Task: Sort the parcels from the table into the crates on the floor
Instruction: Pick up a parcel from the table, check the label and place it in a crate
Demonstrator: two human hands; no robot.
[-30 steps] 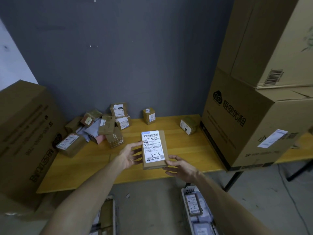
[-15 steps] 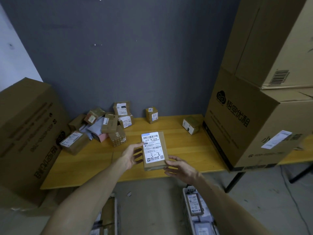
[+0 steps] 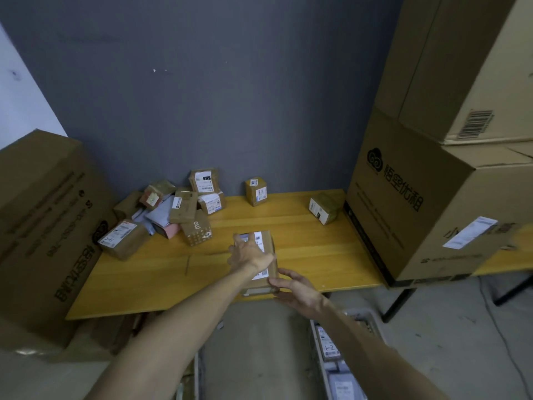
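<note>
Head camera view puts you mid-sort, with a good share of the work ahead. You hold one brown labelled parcel (image 3: pixel 266 255) over the near edge of the yellow table (image 3: pixel 302 249). Your left hand (image 3: pixel 248 254) lies across its top face, fingers spread over the white label, and whether the thumb hooks round the far edge is hidden. Your right hand (image 3: pixel 297 290) meets the parcel's near lower corner with fairly straight fingers, supporting it rather than clamping it, as far as you can see.

Done so far, judging by the floor: the grey crate (image 3: pixel 318 350) by your right forearm already carries several labelled parcels, one marked by hand. A second crate (image 3: pixel 194 376) shows only as a sliver under your left arm, contents unclear.

Left to do: a heap of parcels (image 3: pixel 184 209) sits at the table's back left, a flat boxed parcel (image 3: pixel 121 239) lies just beside it, a small upright parcel (image 3: pixel 256 191) stands against the wall, and another (image 3: pixel 323 208) rests near the big carton (image 3: pixel 427 215). I judge you under halfway through.
</note>
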